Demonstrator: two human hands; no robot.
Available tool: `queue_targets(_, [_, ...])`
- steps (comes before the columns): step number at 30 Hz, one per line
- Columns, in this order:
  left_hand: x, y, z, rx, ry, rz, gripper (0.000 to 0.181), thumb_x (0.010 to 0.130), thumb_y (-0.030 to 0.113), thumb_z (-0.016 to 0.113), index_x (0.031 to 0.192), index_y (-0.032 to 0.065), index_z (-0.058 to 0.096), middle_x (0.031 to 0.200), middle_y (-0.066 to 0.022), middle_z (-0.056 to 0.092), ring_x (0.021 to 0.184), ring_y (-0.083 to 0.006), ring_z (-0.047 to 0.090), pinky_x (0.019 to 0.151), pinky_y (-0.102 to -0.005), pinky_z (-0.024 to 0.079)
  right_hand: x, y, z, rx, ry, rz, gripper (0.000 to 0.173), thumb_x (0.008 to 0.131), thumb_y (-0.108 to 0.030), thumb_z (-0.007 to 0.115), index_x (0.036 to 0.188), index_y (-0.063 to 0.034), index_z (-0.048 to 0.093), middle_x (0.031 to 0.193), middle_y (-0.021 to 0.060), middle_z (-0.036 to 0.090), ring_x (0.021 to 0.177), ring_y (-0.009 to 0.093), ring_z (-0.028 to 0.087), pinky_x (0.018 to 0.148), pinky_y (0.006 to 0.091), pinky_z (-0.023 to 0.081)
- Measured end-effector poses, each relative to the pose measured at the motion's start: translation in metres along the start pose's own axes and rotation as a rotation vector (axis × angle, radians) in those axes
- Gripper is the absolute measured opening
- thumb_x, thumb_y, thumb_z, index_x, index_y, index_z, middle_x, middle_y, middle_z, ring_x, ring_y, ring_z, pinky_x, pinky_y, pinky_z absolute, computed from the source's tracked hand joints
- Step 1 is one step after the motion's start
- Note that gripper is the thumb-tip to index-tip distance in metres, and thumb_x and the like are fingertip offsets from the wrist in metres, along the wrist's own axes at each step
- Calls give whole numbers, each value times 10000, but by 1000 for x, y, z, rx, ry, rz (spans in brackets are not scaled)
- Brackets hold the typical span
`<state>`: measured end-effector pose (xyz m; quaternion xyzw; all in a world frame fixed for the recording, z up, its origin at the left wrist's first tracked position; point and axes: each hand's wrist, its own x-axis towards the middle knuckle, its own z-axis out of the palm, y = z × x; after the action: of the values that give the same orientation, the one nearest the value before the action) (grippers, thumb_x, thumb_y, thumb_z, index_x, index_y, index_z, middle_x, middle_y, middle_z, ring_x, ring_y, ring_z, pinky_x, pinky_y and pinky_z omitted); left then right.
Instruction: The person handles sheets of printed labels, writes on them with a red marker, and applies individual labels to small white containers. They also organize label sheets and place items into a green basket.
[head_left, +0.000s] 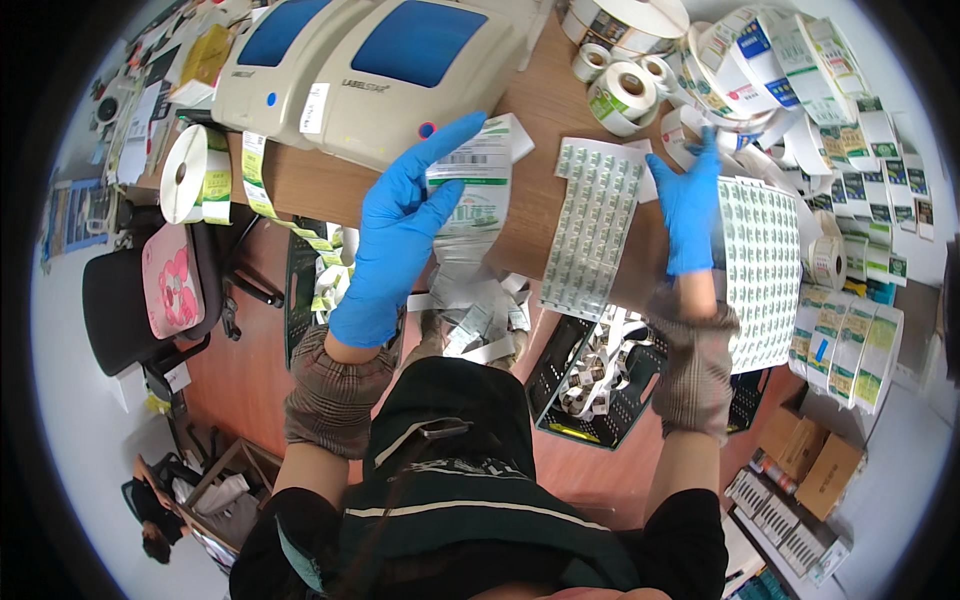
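Observation:
In a blue glove, my left hand (405, 225) grips a strip of white and green printed labels (478, 199) between thumb and fingers. The strip bears a barcode and hangs down past the table edge, where its lower end is blurred. My right hand (686, 206), also gloved in blue, is slightly blurred with thumb and fingers apart. It is over the table between a sheet of small stickers (592, 225) and a larger sticker sheet (761, 274). Close to its fingertips stands a white label roll (679, 135); contact with it cannot be told.
Two Labelstar label printers (420, 97) stand on the wooden table (536, 97). Label rolls (622, 94) crowd the back right. Beside the left printer is another roll (184, 176). Below are a dark crate (600, 431) of label strips and an office chair (112, 300). A person (154, 510) is behind.

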<state>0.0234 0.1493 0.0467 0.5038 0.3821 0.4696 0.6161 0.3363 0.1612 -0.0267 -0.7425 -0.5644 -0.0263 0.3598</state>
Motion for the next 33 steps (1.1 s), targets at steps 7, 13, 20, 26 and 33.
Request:
queue_targets(7, [7,20,20,-126,-33,41,497,835,-72,512,1311,30,415,1278,-61,499,955,-78,556,872,-219,452,-57,-165,-44,963,-410,154,915,660,78,690,1410,-100,196,1040,66,567,776,68,541,780,232,466])
queue_targets(13, [-6,24,22,-197,-56,-133,418,838,36,603,1238,26,484,1143,-87,564,954,-81,545,831,-230,463,-43,-186,-71,1329,-298,292,841,711,157,569,1412,-92,178,1095,125,561,930,165,601,810,292,508])
queue_targets(20, [-47,20,23,-162,82,-379,188,843,95,620,1001,-7,625,883,-57,656,799,-108,607,748,-238,493,-40,-176,-99,1207,-92,364,752,707,183,540,1369,-37,260,1037,83,539,744,82,528,729,231,495])
queue_targets(26, [-52,29,33,-187,233,-237,194,845,134,629,993,9,636,853,-60,657,746,-99,611,668,-216,499,-77,-197,-103,1129,-184,237,768,659,212,549,1342,-53,319,1044,39,521,694,25,465,721,178,443])
queue_targets(33, [-55,41,43,-165,239,-194,209,855,168,626,981,2,640,831,-30,649,717,-56,569,643,-192,466,-88,-197,-102,1016,-187,112,734,661,167,590,1319,-53,352,1029,35,500,743,49,490,767,220,431])
